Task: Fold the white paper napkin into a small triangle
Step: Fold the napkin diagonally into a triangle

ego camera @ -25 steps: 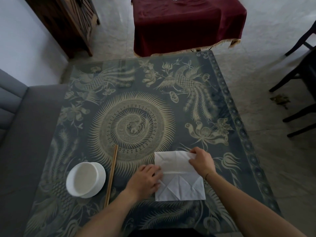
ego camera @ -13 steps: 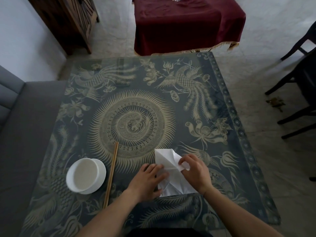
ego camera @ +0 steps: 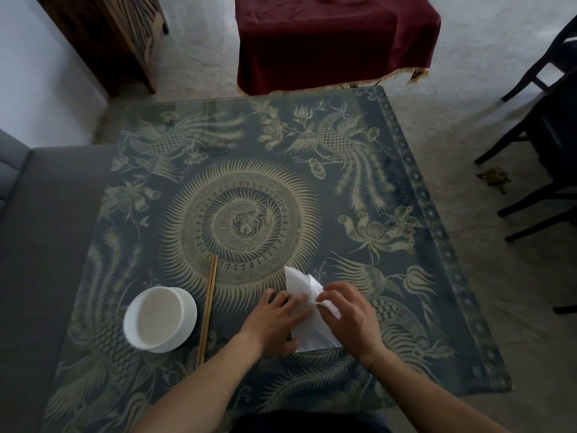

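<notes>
Table point(ego camera: 406, 214) first, a glass-topped square with a dark blue cloth printed in pale phoenixes and a sunburst, filling most of my view. Beyond its far edge I see a second table under a maroon cloth with gold fringe point(ego camera: 337, 42), a dark wooden cabinet point(ego camera: 115, 35) at far left, black chair frames point(ego camera: 549, 120) at right and a grey sofa seat point(ego camera: 46, 229) along the left side. On the near left of the patterned top stands a round white bowl point(ego camera: 159, 318), with a pair of light wooden chopsticks point(ego camera: 207, 310) lying just to its right, pointing away from me. The white paper napkin point(ego camera: 299, 284) sits at near centre, partly folded, one flap raised off the glass. My left hand point(ego camera: 274, 323) lies flat with its fingers pressing the napkin's left part down. My right hand point(ego camera: 349, 320) is curled over the right part, thumb and fingertips pinching a folded white edge near the middle.
</notes>
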Demonstrator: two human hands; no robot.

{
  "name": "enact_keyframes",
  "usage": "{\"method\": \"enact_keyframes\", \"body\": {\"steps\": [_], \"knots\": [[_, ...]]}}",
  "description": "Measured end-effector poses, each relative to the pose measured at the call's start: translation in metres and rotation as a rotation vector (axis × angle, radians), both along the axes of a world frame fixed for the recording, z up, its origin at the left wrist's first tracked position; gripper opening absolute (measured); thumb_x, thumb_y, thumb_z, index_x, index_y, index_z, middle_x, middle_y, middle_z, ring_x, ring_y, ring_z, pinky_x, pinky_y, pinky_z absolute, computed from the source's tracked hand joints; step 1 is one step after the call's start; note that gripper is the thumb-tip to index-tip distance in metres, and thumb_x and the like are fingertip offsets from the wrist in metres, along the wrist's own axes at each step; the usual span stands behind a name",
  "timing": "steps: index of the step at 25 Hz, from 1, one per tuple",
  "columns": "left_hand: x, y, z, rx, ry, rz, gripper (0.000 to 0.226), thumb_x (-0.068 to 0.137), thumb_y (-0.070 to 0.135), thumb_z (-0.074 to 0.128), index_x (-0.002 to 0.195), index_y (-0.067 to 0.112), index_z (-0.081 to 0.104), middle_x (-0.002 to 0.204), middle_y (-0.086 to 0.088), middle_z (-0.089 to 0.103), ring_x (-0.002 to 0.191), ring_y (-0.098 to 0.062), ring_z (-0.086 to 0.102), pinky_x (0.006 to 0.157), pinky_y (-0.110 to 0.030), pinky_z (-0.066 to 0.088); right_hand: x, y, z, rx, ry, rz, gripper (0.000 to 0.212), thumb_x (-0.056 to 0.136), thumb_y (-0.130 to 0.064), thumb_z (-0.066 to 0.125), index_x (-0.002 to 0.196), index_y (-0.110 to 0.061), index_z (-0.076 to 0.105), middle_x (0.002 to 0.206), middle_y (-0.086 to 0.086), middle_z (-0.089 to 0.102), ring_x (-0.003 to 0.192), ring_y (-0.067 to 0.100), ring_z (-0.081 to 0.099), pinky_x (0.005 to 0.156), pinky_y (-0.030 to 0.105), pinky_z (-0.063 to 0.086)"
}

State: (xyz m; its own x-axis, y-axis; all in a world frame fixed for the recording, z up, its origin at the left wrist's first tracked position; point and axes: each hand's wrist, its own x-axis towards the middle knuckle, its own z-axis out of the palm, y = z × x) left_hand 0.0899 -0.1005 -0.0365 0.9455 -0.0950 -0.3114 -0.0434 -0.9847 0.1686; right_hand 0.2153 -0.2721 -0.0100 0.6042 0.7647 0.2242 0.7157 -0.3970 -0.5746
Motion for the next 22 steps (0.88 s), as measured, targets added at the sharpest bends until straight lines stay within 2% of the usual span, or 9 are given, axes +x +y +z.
{"method": "enact_keyframes", "body": {"steps": [5,8,12,14,18,22], "knots": [[-0.002,0.0,0.003,0.06,-0.016,0.003,0.058,0.083,0.051,0.052,0.127,0.014,0.052,0.131,-0.009,0.047,0.125,-0.031,0.036,0.101,-0.05,0.027,-0.029,-0.005,-0.012,-0.039,0.02,0.052,0.017,0.079,-0.021,0.078,0.092,-0.023,0.068,0.104,-0.002,0.064,0.091,0.024,0.06,0.066,0.037,0.049],[-0.011,0.005,0.0,0.008,-0.095,-0.009,0.05,0.084,0.042,0.053,0.126,0.015,0.055,0.132,-0.007,0.053,0.127,-0.028,0.043,0.097,-0.046,0.037,-0.038,-0.003,-0.015,-0.064,0.013,0.036,0.02,0.076,-0.02,0.08,0.091,-0.024,0.068,0.104,-0.003,0.064,0.091,0.023,0.058,0.068,0.036,0.048],[-0.036,0.019,-0.002,-0.123,-0.194,0.203,0.036,0.087,0.031,0.056,0.119,0.018,0.064,0.128,-0.004,0.061,0.114,-0.025,0.057,0.089,-0.042,0.046,-0.046,0.003,-0.02,-0.128,0.01,0.017,0.025,0.069,-0.017,0.085,0.088,-0.023,0.068,0.096,-0.002,0.063,0.084,0.023,0.058,0.064,0.036,0.047],[-0.045,0.025,-0.003,-0.117,-0.178,0.215,0.037,0.083,0.026,0.06,0.119,0.019,0.064,0.128,-0.003,0.061,0.112,-0.023,0.057,0.09,-0.042,0.047,-0.048,0.006,-0.023,-0.173,-0.016,0.015,0.028,0.066,-0.018,0.086,0.087,-0.023,0.068,0.091,-0.003,0.062,0.081,0.023,0.057,0.063,0.036,0.045],[-0.051,0.03,0.001,-0.118,-0.177,0.233,0.034,0.083,0.025,0.061,0.116,0.018,0.067,0.128,-0.003,0.061,0.112,-0.023,0.057,0.091,-0.044,0.047,-0.055,0.006,-0.026,-0.255,-0.058,0.052,0.031,0.063,-0.025,0.087,0.087,-0.024,0.068,0.09,-0.004,0.062,0.081,0.022,0.058,0.067,0.036,0.045],[-0.053,0.031,0.003,-0.103,-0.205,0.221,0.032,0.085,0.025,0.058,0.113,0.018,0.069,0.126,-0.004,0.061,0.112,-0.022,0.057,0.093,-0.044,0.046,-0.061,0.002,-0.029,-0.3,-0.054,0.078,0.036,0.065,-0.043,0.085,0.092,-0.025,0.069,0.095,-0.004,0.064,0.085,0.022,0.059,0.068,0.036,0.043]]}}
